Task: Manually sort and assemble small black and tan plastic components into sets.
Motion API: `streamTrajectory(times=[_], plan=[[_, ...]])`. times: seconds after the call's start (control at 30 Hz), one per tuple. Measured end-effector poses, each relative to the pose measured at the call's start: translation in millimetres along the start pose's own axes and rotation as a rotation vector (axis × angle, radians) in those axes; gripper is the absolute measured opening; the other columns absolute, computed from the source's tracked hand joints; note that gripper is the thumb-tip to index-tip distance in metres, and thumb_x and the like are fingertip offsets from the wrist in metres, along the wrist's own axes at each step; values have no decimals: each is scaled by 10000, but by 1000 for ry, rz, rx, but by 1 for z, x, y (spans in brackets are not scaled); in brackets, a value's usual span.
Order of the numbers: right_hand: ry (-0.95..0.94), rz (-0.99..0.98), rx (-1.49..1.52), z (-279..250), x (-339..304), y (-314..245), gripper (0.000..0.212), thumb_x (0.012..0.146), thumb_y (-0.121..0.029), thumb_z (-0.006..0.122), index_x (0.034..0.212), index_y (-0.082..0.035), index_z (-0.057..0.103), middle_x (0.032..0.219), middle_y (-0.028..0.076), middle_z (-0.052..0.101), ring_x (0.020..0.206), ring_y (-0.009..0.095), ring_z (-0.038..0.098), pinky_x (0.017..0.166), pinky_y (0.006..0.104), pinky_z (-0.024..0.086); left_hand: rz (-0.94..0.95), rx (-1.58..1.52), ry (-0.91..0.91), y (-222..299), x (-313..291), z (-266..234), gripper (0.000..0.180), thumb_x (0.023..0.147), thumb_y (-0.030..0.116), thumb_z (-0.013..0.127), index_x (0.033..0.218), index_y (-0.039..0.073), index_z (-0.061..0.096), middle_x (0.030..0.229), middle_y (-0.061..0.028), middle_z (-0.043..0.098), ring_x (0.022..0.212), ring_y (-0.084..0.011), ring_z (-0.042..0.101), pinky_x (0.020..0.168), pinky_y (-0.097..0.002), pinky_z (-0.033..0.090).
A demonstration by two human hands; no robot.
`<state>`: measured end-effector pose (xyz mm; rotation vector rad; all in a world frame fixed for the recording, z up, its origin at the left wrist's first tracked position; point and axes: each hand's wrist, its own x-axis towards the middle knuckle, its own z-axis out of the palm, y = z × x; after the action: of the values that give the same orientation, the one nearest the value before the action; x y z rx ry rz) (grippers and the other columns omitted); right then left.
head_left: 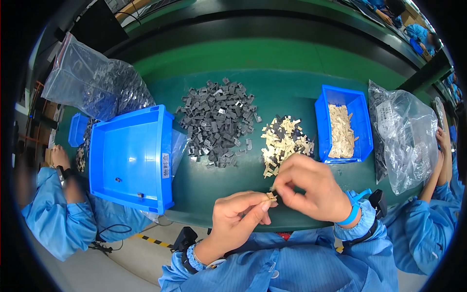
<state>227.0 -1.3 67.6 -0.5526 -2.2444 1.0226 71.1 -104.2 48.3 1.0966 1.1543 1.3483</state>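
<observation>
Near the table's front edge, my left hand (pixel 234 220) pinches a small tan part (pixel 271 196) between thumb and forefinger. Close beside it, my right hand (pixel 314 189) has its fingers pressed together near the part's upper end; whatever they hold is too small and hidden to name. Just beyond my right hand lies a pile of tan pieces mixed with a few black ones (pixel 283 141). A larger heap of dark grey clip-like parts (pixel 216 119) spreads over the green table to its left.
A large blue tray (pixel 168 146) at left holds a couple of small dark parts. Tan pieces fill part of a blue bin (pixel 366 104) at right. Clear plastic bags (pixel 411 131) (pixel 80 73) flank the bins. Other people's arms (pixel 63 204) are at both sides.
</observation>
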Motion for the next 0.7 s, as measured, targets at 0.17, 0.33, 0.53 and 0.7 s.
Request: streamTrajectory(times=[0.17, 0.33, 0.53, 0.7], plan=[[30, 314, 367, 2, -6, -3, 68, 770, -22, 609, 822, 14, 585, 713, 75, 593, 627, 142, 590, 556, 253, 461, -63, -136, 138, -5, -3, 2, 147, 858, 47, 557, 935, -69, 604, 820, -144, 644, 593, -132, 611, 507, -222, 501], [23, 499, 694, 12, -9, -4, 116, 808, -46, 607, 891, 35, 609, 757, 62, 635, 661, 96, 595, 586, 220, 479, -16, -42, 194, -3, -2, 7, 151, 854, 39, 561, 951, -69, 603, 821, -147, 650, 589, -137, 616, 505, -223, 508], [26, 507, 775, 16, -11, -4, 125, 820, -29, 595, 922, 41, 612, 782, 71, 642, 687, 94, 598, 602, 206, 485, 19, -32, 213, -6, -3, 7, 159, 851, 33, 565, 965, -72, 601, 826, -148, 651, 596, -138, 617, 510, -222, 507], [29, 479, 774, 17, -12, -6, 120, 829, -8, 586, 921, 69, 591, 819, 105, 623, 689, 113, 590, 611, 223, 492, 22, -30, 197, -6, -4, 7, 146, 843, 21, 571, 951, -68, 612, 819, -143, 648, 611, -136, 616, 537, -223, 509]])
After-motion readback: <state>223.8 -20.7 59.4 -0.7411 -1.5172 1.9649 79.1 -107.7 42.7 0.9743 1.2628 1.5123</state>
